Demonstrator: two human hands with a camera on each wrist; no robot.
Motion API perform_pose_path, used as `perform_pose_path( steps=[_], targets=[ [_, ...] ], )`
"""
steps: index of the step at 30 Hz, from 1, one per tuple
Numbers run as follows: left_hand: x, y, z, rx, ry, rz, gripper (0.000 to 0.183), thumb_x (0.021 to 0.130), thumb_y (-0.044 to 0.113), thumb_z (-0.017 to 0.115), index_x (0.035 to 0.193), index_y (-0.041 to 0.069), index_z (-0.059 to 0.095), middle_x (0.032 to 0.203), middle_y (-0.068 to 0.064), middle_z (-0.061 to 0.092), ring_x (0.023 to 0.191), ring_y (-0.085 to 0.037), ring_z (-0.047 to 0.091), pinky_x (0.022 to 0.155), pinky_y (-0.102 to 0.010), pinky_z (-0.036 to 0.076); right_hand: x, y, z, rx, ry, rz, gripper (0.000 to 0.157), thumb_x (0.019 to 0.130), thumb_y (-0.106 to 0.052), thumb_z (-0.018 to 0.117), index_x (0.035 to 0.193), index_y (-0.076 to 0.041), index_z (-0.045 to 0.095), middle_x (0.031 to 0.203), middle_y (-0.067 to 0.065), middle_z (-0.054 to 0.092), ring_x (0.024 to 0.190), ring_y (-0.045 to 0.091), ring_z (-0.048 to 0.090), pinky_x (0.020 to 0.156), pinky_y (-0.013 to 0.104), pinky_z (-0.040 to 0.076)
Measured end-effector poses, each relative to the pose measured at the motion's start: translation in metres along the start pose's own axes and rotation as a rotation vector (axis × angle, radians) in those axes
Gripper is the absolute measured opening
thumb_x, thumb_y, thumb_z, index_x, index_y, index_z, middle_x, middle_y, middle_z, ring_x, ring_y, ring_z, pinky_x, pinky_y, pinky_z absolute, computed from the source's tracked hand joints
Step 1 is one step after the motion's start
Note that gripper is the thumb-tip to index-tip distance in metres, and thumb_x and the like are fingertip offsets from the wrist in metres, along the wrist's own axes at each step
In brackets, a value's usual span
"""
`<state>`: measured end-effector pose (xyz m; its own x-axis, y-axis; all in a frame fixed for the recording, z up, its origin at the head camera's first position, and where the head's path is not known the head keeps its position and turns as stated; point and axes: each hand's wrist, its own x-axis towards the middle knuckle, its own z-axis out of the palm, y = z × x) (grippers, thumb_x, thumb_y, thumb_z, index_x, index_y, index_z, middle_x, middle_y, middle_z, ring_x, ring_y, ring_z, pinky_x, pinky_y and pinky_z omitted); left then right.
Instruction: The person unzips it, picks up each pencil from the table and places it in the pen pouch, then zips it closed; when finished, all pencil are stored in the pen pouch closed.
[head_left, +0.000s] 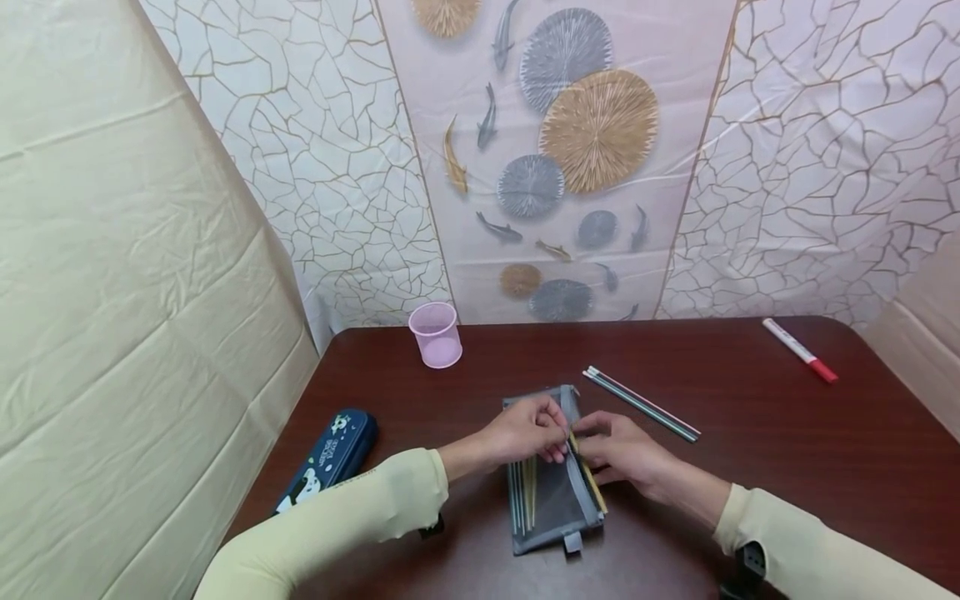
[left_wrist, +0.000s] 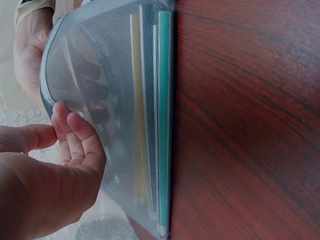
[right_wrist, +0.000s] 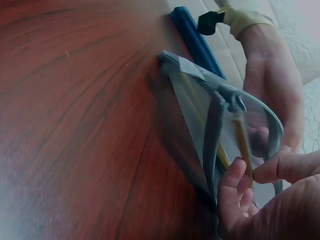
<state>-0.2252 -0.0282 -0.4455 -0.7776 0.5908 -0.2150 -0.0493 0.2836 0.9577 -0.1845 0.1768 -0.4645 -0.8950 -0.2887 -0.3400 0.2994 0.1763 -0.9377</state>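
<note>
A grey mesh pouch (head_left: 553, 504) lies on the dark red-brown table (head_left: 810, 467) in front of the person, its zipped mouth parted along the right-hand side. The left hand (head_left: 525, 429) pinches the edge of that mouth between thumb and fingertips. The right hand (head_left: 628, 454), just beside it, pinches a yellow pencil (right_wrist: 242, 140) at the opening, thumb on one side and fingers on the other. The two hands are close together; whether their fingertips touch is hard to tell. Through the mesh, several pencils show lying lengthwise along the pouch's far side from the mouth, among them a green pencil (left_wrist: 164, 120). Just beyond the right hand, a few loose pencils (head_left: 641, 404) lie side by side on the table, apart from the pouch. To the left is a dark blue pencil case (head_left: 330, 457) with panda pictures, its near end partly covered by the pale yellow left sleeve (head_left: 352, 508). A pink cup (head_left: 437, 340) stands upright near the back edge, and a white marker (head_left: 798, 350) with a red cap lies toward the back right corner.
</note>
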Motion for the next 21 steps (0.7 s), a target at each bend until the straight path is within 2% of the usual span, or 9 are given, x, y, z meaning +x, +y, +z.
perform_pose_path(
  steps=[4, 7, 11, 16, 21],
  targets=[
    [-0.0001, -0.0013, -0.0011, -0.004, -0.004, 0.007, 0.005, 0.100, 0.002, 0.064, 0.104, 0.003, 0.061, 0.077, -0.006, 0.071, 0.067, -0.014, 0.071, 0.064, -0.026, 0.062, 0.0044, 0.0009, 0.0068, -0.031, 0.033, -0.060, 0.041, 0.098, -0.005, 0.063, 0.134, 0.007, 0.050, 0.099, 0.009, 0.069, 0.084, 0.016, 0.068, 0.070, 0.035, 0.064],
    [0.0004, -0.0021, -0.0011, -0.008, -0.003, 0.010, 0.005, 0.100, 0.002, 0.064, 0.104, 0.002, 0.060, 0.076, -0.005, 0.071, 0.068, -0.014, 0.071, 0.065, -0.027, 0.062, 0.0066, 0.0018, 0.0094, -0.040, 0.006, -0.099, 0.036, 0.095, -0.001, 0.062, 0.129, 0.007, 0.050, 0.095, 0.007, 0.068, 0.083, 0.015, 0.068, 0.069, 0.035, 0.064],
    [0.0010, -0.0025, -0.0007, -0.019, -0.002, 0.015, 0.005, 0.100, 0.001, 0.063, 0.104, 0.001, 0.060, 0.076, -0.006, 0.071, 0.067, -0.014, 0.070, 0.064, -0.026, 0.062, 0.0066, 0.0028, 0.0094, -0.046, -0.025, -0.109, 0.033, 0.093, 0.000, 0.062, 0.125, 0.007, 0.053, 0.094, 0.004, 0.065, 0.083, 0.013, 0.067, 0.070, 0.035, 0.064],
    [0.0010, -0.0022, -0.0010, -0.016, 0.000, 0.012, 0.005, 0.101, 0.002, 0.064, 0.105, 0.001, 0.060, 0.076, -0.006, 0.071, 0.067, -0.014, 0.070, 0.064, -0.025, 0.062, 0.0032, 0.0014, 0.0064, -0.051, -0.027, -0.093, 0.035, 0.093, 0.000, 0.062, 0.127, 0.007, 0.055, 0.103, 0.010, 0.068, 0.089, 0.016, 0.069, 0.076, 0.038, 0.066],
    [0.0016, -0.0005, -0.0011, -0.024, 0.001, 0.007, 0.006, 0.101, 0.001, 0.064, 0.105, 0.000, 0.060, 0.076, -0.006, 0.070, 0.066, -0.014, 0.070, 0.064, -0.025, 0.062, 0.0017, 0.0025, 0.0045, -0.022, -0.091, -0.088, 0.039, 0.093, 0.000, 0.062, 0.131, 0.007, 0.055, 0.112, 0.014, 0.070, 0.095, 0.015, 0.071, 0.082, 0.036, 0.066]
  ],
)
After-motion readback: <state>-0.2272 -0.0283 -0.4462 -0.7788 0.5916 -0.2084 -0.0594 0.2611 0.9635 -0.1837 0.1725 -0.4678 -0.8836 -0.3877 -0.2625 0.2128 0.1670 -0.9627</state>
